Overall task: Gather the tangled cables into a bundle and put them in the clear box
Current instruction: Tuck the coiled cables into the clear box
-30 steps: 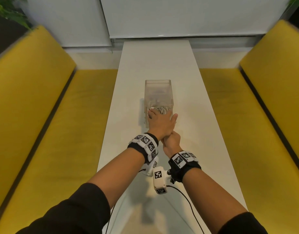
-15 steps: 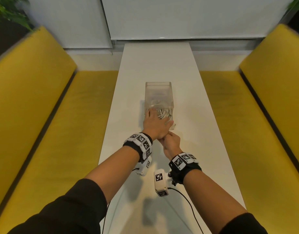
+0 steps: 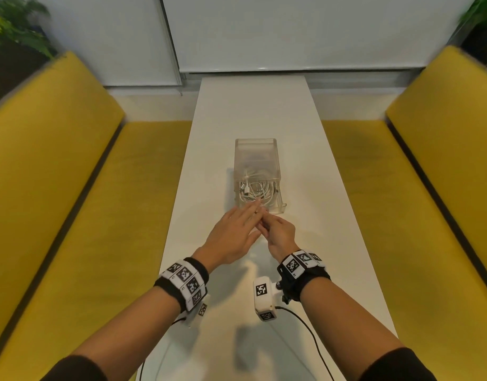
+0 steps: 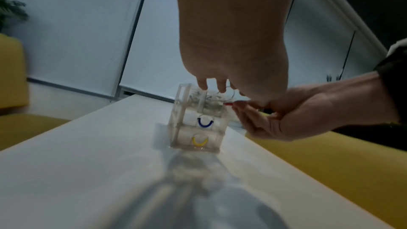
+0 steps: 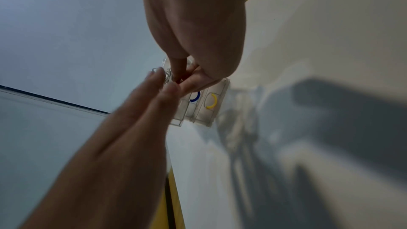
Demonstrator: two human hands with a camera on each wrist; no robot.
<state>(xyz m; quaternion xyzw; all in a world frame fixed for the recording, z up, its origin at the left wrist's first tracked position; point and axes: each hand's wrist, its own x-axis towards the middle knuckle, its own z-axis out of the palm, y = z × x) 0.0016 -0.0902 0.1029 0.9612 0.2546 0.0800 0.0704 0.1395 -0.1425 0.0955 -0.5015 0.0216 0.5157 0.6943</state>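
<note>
Long white table [image 3: 253, 111]: white cables [image 3: 257, 190] coiled in clear plastic box's [image 3: 255, 145] open top drawer. Left hand [image 3: 232, 237] flat, empty; right hand [image 3: 279, 234] pinches its red handle. Risk: shutting could snag a protruding loop.

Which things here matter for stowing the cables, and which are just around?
In the job:
- tangled white cables, lying in the box's pulled-out top drawer
- clear plastic drawer box
- left hand, fingers straight
- right hand, pinching the drawer's red handle

Just around:
- long white table
- yellow upholstered benches
- green plants
</note>
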